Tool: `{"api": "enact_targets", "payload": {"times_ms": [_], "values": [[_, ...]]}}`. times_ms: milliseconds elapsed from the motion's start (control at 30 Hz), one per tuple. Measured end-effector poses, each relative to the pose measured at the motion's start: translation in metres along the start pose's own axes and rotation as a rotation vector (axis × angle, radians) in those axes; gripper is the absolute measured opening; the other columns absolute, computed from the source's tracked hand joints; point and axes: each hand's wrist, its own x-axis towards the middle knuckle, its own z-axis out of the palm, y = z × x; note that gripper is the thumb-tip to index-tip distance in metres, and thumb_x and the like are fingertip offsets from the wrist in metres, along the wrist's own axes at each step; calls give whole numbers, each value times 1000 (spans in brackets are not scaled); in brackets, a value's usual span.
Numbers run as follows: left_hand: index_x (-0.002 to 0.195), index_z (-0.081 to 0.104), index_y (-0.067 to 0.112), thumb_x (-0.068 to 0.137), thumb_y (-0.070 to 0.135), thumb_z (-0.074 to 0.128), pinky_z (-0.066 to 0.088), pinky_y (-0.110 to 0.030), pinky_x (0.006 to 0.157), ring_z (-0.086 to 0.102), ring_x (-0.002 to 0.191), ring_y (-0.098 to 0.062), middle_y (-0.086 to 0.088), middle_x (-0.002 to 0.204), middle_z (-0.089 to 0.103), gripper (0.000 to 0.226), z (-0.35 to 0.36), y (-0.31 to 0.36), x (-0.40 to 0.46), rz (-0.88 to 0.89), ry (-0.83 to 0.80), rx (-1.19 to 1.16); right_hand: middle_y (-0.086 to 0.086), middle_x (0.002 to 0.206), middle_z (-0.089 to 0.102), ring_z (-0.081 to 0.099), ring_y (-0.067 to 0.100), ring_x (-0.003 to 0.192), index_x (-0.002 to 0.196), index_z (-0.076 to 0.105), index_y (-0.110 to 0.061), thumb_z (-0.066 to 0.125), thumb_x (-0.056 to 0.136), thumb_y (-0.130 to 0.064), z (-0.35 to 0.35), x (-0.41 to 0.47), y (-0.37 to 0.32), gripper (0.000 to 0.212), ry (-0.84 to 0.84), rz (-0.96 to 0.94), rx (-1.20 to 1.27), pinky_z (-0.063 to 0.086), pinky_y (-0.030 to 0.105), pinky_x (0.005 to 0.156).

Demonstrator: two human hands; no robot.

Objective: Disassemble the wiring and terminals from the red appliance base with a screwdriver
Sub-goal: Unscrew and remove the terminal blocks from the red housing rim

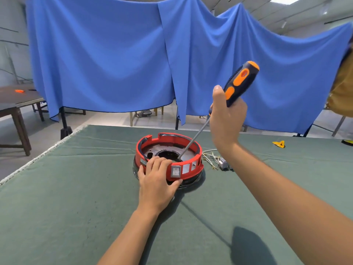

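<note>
The red appliance base (188, 145), a round open ring with a white rocker switch on its near wall, sits in the middle of the green-covered table (76, 188). My left hand (157, 181) grips the near rim, fingers curled over the edge and thumb against the outer wall. My right hand (226, 119) holds the black-and-orange screwdriver (241, 81) raised above the base at a slant. Its metal shaft runs down to the left, and the tip rests inside the base near the dark central hole. A bundle of loose wires and terminals (217, 159) lies on the cloth just right of the base.
A small yellow piece (278, 144) lies on the cloth at the far right. A blue curtain (114, 54) hangs behind the table. A wooden table (17, 100) with an orange object stands at the left. Someone in a yellow garment shows at the right edge.
</note>
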Motion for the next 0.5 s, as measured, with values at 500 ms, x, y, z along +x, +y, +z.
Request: {"api": "enact_targets", "payload": {"times_ms": [500], "values": [[113,59,26,73,41,70,26,-55,107,36,128,-12,12,120,53,44,4,-6,-1,3,19,-54,-14,39,34,35,5,42,52,32,-24,56,83,-31,28,-9,18,40,-155,-107,-231,32,16,45]]}}
